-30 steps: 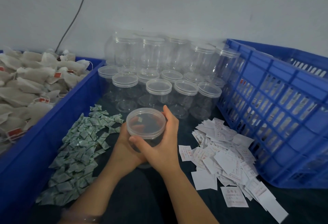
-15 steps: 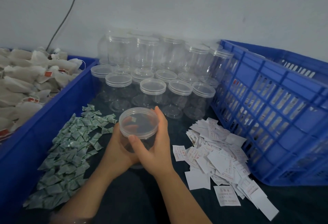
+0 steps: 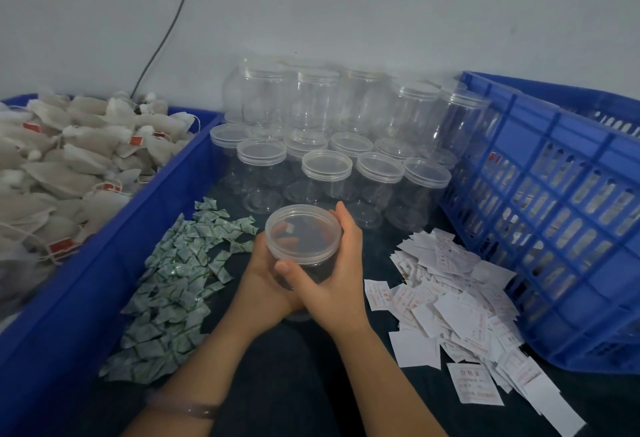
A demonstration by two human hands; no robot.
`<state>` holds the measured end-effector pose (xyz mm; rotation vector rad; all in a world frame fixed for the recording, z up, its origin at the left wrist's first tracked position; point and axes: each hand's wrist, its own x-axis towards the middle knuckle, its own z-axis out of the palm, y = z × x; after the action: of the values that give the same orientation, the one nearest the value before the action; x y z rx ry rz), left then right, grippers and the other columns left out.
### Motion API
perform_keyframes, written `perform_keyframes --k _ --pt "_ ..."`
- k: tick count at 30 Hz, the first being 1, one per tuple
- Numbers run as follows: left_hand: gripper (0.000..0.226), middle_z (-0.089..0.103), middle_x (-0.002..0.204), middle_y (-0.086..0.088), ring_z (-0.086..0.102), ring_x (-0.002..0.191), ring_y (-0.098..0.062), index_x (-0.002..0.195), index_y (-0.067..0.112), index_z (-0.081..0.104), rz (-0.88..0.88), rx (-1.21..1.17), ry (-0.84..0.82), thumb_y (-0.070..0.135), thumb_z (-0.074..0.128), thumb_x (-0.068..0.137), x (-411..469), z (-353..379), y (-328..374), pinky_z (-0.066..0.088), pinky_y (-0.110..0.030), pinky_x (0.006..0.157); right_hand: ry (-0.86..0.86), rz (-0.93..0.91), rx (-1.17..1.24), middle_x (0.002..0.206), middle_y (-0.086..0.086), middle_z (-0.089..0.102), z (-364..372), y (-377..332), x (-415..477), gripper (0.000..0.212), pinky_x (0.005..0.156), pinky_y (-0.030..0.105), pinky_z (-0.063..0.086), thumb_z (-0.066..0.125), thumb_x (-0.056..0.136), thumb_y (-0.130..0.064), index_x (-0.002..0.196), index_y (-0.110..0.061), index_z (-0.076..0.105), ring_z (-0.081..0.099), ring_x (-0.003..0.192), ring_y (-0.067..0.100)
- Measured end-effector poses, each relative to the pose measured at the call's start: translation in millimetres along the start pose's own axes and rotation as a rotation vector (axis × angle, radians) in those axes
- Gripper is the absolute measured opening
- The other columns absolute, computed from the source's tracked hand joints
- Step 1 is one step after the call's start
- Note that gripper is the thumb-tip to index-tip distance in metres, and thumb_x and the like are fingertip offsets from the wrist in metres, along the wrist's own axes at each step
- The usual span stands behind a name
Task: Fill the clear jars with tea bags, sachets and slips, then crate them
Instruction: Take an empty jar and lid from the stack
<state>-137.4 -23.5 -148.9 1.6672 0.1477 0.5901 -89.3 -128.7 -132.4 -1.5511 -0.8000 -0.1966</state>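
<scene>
Head view: clear lidded plastic jar [image 3: 303, 232] gripped by left hand [image 3: 263, 284] and right hand [image 3: 339, 277], fingers [image 3: 346, 228] curled round it; blue tub [image 3: 104, 280] of white tea bags [image 3: 69, 159] at surface's left edge.

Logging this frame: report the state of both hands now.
Left hand: grips the lidded clear jar from its left side.
Right hand: grips the same jar, fingers round its right side.

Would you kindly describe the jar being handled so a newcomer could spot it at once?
Between the two blue crates, lidded clear jars crowd the back wall. The held jar is in front of them, nearest the person; it alone is gripped by left hand and right hand.
</scene>
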Motion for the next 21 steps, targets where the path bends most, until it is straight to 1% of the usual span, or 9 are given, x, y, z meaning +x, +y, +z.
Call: perform_keyframes --k 2,5,8,10,13,14,17,19,21 --pt "0.073 0.065 0.121 -0.001 0.062 0.112 -0.012 0.133 0.009 0.045 -0.007 -0.001 0.009 -0.008 0.079 0.070 0.2 0.2 0.2 0.052 -0.024 0.090 0.016 0.001 -0.014 0.139 -0.009 0.035 1.0 0.1 0.1 0.095 0.104 0.008 0.031 0.075 0.063 -0.055 0.140 -0.042 0.021 0.037 0.132 -0.002" --pt "0.083 0.065 0.117 0.012 0.062 0.110 -0.006 0.133 0.014 0.041 -0.037 -0.023 0.013 -0.014 0.080 0.065 -2.9 0.2 -2.4 0.050 -0.013 0.082 0.011 -0.005 0.008 0.141 -0.007 0.039 0.4 0.0 -1.0 0.088 0.106 0.013 0.033 0.071 0.070 -0.053 0.140 -0.040 0.022 0.041 0.133 0.002" --pt "0.086 0.065 0.118 0.011 0.062 0.112 -0.007 0.134 0.015 0.039 -0.062 -0.046 0.002 -0.014 0.080 0.065 -3.8 -0.6 -5.7 0.049 -0.014 0.083 -0.019 0.007 0.036 0.144 -0.005 0.043 -2.4 -1.4 -0.8 0.087 0.108 0.021 0.036 0.070 0.072 -0.050 0.142 -0.042 0.019 0.043 0.134 0.005" --pt "0.082 0.065 0.120 0.005 0.062 0.112 -0.007 0.134 0.015 0.042 -0.042 -0.029 0.021 -0.005 0.082 0.066 -2.0 -0.3 -5.3 0.049 -0.014 0.084 -0.037 0.020 0.016 0.143 -0.005 0.042 -3.7 -2.3 0.4 0.094 0.108 0.017 0.035 0.073 0.066 -0.053 0.142 -0.045 0.017 0.041 0.133 0.002" --pt "0.082 0.063 0.122 0.004 0.061 0.112 -0.005 0.133 0.015 0.043 -0.021 -0.002 0.030 0.001 0.084 0.064 -1.3 0.4 -3.9 0.049 -0.013 0.084 -0.021 0.058 -0.010 0.139 -0.013 0.036 -3.1 -4.6 1.8 0.100 0.101 0.004 0.030 0.075 0.058 -0.057 0.138 -0.051 0.016 0.037 0.129 -0.011" --pt "0.083 0.064 0.120 0.008 0.061 0.111 -0.004 0.133 0.016 0.043 -0.025 -0.007 0.025 -0.001 0.084 0.064 -1.6 0.3 -4.6 0.049 -0.012 0.083 -0.024 0.066 -0.003 0.140 -0.012 0.037 -2.9 -5.3 1.6 0.099 0.101 0.004 0.031 0.075 0.059 -0.057 0.138 -0.051 0.015 0.037 0.128 -0.011" --pt "0.086 0.064 0.117 0.018 0.061 0.111 -0.002 0.133 0.018 0.040 -0.054 -0.033 0.015 -0.003 0.083 0.062 -2.8 0.3 -6.7 0.049 -0.011 0.082 -0.061 0.083 0.043 0.141 -0.007 0.046 -5.2 -5.8 1.6 0.097 0.107 0.018 0.036 0.072 0.065 -0.053 0.140 -0.051 0.011 0.044 0.131 0.000" --pt "0.087 0.064 0.117 0.019 0.062 0.111 -0.003 0.133 0.018 0.040 -0.051 -0.030 0.017 -0.004 0.084 0.061 -3.1 0.2 -7.2 0.049 -0.012 0.082 -0.085 0.086 0.058 0.141 -0.010 0.049 -7.8 -6.2 2.6 0.098 0.106 0.016 0.036 0.073 0.065 -0.053 0.140 -0.052 0.010 0.045 0.131 0.001" --pt "0.086 0.064 0.116 0.018 0.061 0.110 -0.002 0.133 0.019 0.042 -0.035 -0.014 0.029 -0.002 0.084 0.061 -3.0 0.5 -6.6 0.048 -0.010 0.081 -0.092 0.084 0.039 0.141 -0.010 0.046 -8.4 -6.4 3.0 0.104 0.106 0.014 0.034 0.076 0.060 -0.054 0.141 -0.051 0.010 0.043 0.132 -0.001"
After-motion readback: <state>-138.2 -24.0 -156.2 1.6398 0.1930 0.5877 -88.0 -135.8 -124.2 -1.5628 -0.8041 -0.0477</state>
